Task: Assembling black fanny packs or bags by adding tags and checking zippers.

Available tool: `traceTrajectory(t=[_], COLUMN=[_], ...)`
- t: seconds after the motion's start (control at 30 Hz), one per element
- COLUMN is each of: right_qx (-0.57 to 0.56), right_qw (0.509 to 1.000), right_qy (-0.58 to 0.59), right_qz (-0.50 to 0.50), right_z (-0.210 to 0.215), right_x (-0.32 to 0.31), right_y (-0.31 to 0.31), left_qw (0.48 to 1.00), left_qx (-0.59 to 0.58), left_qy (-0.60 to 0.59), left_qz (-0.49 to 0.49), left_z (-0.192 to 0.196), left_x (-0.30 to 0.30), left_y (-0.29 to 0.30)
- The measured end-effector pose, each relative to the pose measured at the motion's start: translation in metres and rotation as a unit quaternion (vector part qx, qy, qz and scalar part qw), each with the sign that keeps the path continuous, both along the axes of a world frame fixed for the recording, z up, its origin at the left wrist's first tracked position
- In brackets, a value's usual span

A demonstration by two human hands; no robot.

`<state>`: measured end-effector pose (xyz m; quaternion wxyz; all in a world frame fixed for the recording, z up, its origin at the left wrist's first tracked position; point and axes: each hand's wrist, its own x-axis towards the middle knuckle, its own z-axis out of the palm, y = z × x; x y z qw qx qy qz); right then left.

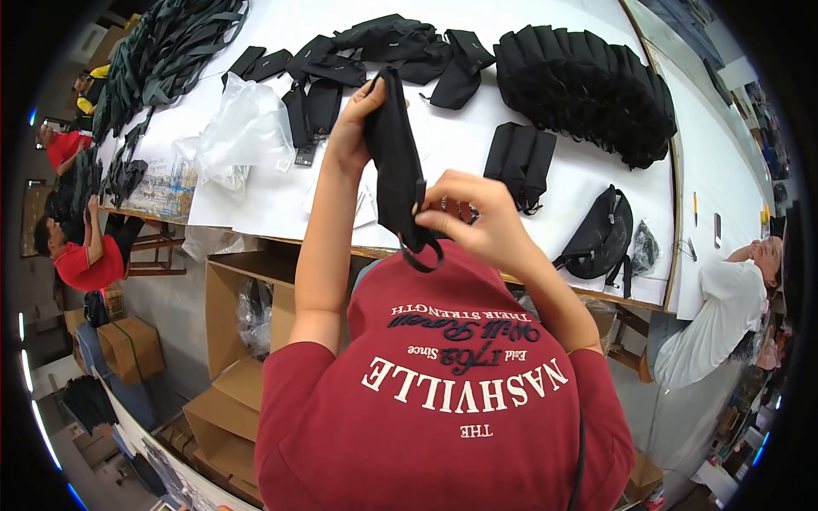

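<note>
A slim black fabric pouch (pixel 394 157) is raised upright over the table's front edge, a strap loop hanging from its lower end. My left hand (pixel 352 128) is closed around its upper end, thumb on the near side. Lower down, my right hand (pixel 481 213) pinches the pouch's right edge between thumb and fingers; the exact bit pinched is too small to make out. Behind them, several flat black pouches (pixel 392 41) lie in a loose heap. A small stack of black pouches (pixel 520 160) sits to the right of my hands.
A long row of black pouches (pixel 588 89) fills the far right of the white table (pixel 588 192). Nearer lie a black waist bag (pixel 599 232) and a clear plastic bag (pixel 243 128). Dark straps (pixel 166 60) pile up far left. Cardboard boxes (pixel 226 409) stand below; people sit at both sides.
</note>
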<state>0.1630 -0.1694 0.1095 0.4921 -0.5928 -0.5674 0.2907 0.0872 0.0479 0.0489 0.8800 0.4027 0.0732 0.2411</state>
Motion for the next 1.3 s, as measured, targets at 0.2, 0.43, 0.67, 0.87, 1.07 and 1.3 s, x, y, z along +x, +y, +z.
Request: traceTrajectory(t=[0.2,0.43,0.67,0.87,1.07,1.3], right_qx=[-0.029,-0.03,0.074,0.014,-0.014,-0.074], right_qw=[0.999,0.999,0.925,0.956,0.963,0.934], right_qy=[0.015,0.016,-0.351,-0.264,0.189,0.341], right_qz=[0.012,-0.006,-0.123,-0.125,-0.189,-0.068], right_z=[0.0,-0.007,-0.008,-0.036,-0.066,-0.073], right_x=[0.002,0.005,0.02,0.032,0.032,0.029], right_y=[-0.004,-0.012,-0.03,-0.047,-0.069,-0.088], left_qw=[1.0,0.998,0.957,0.944,0.922,0.779], left_qx=[-0.026,-0.052,-0.22,-0.258,0.183,0.531], left_qy=[0.003,0.033,0.171,0.207,0.276,0.257], left_qz=[0.014,0.031,0.086,0.011,0.199,0.21], left_z=[-0.003,-0.014,-0.026,-0.029,-0.008,0.019], left_x=[0.002,0.0,-0.015,-0.034,-0.071,-0.08], left_y=[0.007,0.009,-0.011,-0.075,-0.128,-0.145])
